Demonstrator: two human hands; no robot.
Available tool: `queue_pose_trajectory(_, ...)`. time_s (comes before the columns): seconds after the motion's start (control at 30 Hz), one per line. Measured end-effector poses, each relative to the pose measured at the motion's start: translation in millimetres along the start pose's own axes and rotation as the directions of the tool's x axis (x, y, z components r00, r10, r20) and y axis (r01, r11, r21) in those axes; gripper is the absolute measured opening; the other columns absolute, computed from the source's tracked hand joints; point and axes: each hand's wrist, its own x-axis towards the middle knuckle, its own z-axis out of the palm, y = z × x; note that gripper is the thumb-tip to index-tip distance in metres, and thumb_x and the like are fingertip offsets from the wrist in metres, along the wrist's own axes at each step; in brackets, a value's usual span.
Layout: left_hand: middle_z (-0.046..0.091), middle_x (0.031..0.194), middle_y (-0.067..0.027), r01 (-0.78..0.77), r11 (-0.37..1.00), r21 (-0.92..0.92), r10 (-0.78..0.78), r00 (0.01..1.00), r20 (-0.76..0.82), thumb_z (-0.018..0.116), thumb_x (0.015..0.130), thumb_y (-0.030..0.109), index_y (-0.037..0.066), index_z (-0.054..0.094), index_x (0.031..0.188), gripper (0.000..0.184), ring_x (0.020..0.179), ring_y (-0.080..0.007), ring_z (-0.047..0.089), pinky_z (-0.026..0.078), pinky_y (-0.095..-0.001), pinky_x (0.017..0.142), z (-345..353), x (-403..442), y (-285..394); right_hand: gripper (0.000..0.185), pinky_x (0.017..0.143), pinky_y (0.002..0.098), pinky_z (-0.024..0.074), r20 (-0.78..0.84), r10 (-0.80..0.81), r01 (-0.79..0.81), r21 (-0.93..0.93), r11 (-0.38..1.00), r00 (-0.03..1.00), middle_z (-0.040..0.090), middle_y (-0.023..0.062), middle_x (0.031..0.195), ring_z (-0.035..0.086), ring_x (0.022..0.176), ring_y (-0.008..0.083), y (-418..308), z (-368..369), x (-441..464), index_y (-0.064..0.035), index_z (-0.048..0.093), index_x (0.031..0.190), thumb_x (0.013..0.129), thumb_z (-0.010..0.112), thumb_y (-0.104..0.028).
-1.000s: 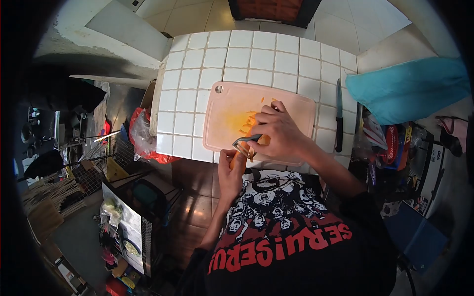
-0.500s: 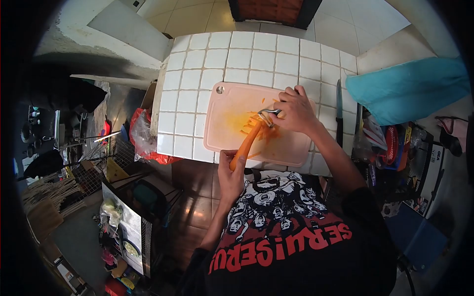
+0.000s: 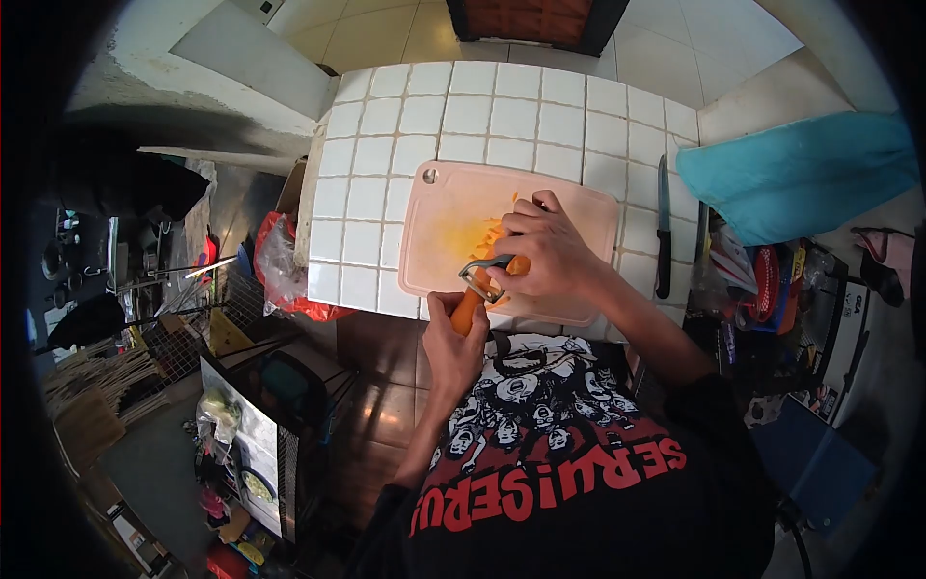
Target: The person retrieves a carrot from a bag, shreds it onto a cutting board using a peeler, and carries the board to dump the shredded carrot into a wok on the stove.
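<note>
My left hand (image 3: pixel 453 338) is wrapped round the thick end of an orange carrot (image 3: pixel 467 315) at the near edge of a pink cutting board (image 3: pixel 424 227). In my right hand (image 3: pixel 545 249) is a peeler (image 3: pixel 482 277) with a grey head and an orange handle; its blade lies across the carrot just beyond my left fingers. Orange peelings (image 3: pixel 494 232) lie on the board beyond the peeler, partly hidden by my right hand. The carrot's far end is hidden under that hand.
The board rests on a white tiled counter (image 3: pixel 511 116). A knife (image 3: pixel 663 232) with a black handle lies right of it. A teal cloth (image 3: pixel 801 174) hangs at the right, and a red plastic bag (image 3: pixel 275 265) sits by the counter's left edge.
Since half a second ago, my right hand and the peeler have moved back along the carrot, down and left toward my left hand. My left hand keeps its hold on the carrot.
</note>
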Motion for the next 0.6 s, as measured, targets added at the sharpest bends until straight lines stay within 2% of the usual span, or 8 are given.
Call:
queue_pose_trajectory(0.1,0.067,0.087,-0.0202,-0.038,0.999,0.015,0.038,0.999,-0.005,0.067,0.091,0.018,-0.002,0.051,0.106,0.029,0.076,-0.0323,0.07,0.053,-0.0382,0.069,-0.9,-1.7,-1.5,0.021,0.086,0.0361,0.032,-0.041,0.001,-0.004,-0.071,0.997,0.999,0.053,0.001,0.076,0.05,0.082,0.0176,17.6,0.1,-1.1,-0.0119,0.069,0.072,0.073,0.075,-0.031)
queue_pose_trajectory(0.17,0.067,0.087,-0.02,-0.095,0.995,0.012,0.095,0.995,-0.016,0.067,0.091,0.018,-0.001,0.051,0.106,0.029,0.077,-0.0324,0.07,0.053,-0.0382,0.069,-3.0,-4.3,-4.8,0.021,0.085,0.0358,0.0322,-0.123,0.012,-0.033,-0.173,0.984,0.992,0.053,0.0004,0.075,0.05,0.081,0.0175,38.7,1.3,-4.5,-0.0119,0.067,0.069,0.073,0.075,-0.031)
queue_pose_trajectory(0.2,0.067,0.087,-0.02,-0.097,0.995,0.012,0.097,0.995,-0.018,0.067,0.091,0.018,-0.001,0.051,0.106,0.029,0.077,-0.0324,0.07,0.053,-0.0382,0.069,-4.3,-5.1,-4.0,0.022,0.085,0.036,0.0328,-0.083,0.057,-0.074,-0.215,0.974,0.995,0.053,0.0002,0.074,0.051,0.082,0.0175,48.6,0.3,-7.5,-0.0116,0.066,0.067,0.073,0.075,-0.031)
queue_pose_trajectory(0.3,0.067,0.089,-0.02,-0.03,0.999,0.027,0.029,0.999,0.022,0.068,0.09,0.017,-0.001,0.051,0.106,0.029,0.078,-0.0329,0.07,0.053,-0.038,0.07,-5.8,-6.8,1.6,0.022,0.085,0.0364,0.0333,-0.1,0.095,-0.118,-0.266,0.957,0.99,0.053,0.0008,0.073,0.051,0.081,0.0178,65.0,0.9,-12.3,-0.0116,0.066,0.067,0.073,0.075,-0.031)
queue_pose_trajectory(0.43,0.067,0.091,-0.0208,-0.026,0.999,0.04,0.026,1.0,-0.001,0.068,0.089,0.017,-0.001,0.052,0.106,0.03,0.08,-0.0348,0.07,0.053,-0.0392,0.071,-6.6,-4.8,4.3,0.021,0.085,0.0365,0.0335,-0.158,0.116,-0.155,-0.269,0.951,0.981,0.053,0.0011,0.073,0.051,0.081,0.0178,62.7,-5.2,-8.8,-0.0118,0.067,0.069,0.073,0.076,-0.031)
queue_pose_trajectory(0.53,0.067,0.092,-0.0219,-0.013,0.997,0.076,0.014,1.0,-0.01,0.068,0.088,0.017,-0.002,0.051,0.107,0.032,0.082,-0.0364,0.069,0.053,-0.041,0.073,-4.5,-3.5,0.6,0.019,0.086,0.0369,0.0333,-0.201,0.082,-0.122,-0.197,0.973,0.976,0.052,0.0012,0.074,0.051,0.082,0.0177,29.5,-12.7,-2.7,-0.012,0.069,0.071,0.073,0.076,-0.03)
queue_pose_trajectory(0.6,0.067,0.092,-0.0226,-0.022,0.995,0.101,0.024,1.0,-0.014,0.069,0.088,0.018,-0.002,0.05,0.107,0.033,0.083,-0.0373,0.069,0.054,-0.042,0.073,-2.5,-2.0,0.4,0.019,0.088,0.0372,0.0326,-0.062,0.02,-0.024,-0.078,0.997,0.998,0.052,0.0011,0.075,0.051,0.083,0.0179,2.8,-14.7,2.2,-0.0119,0.069,0.072,0.073,0.077,-0.029)
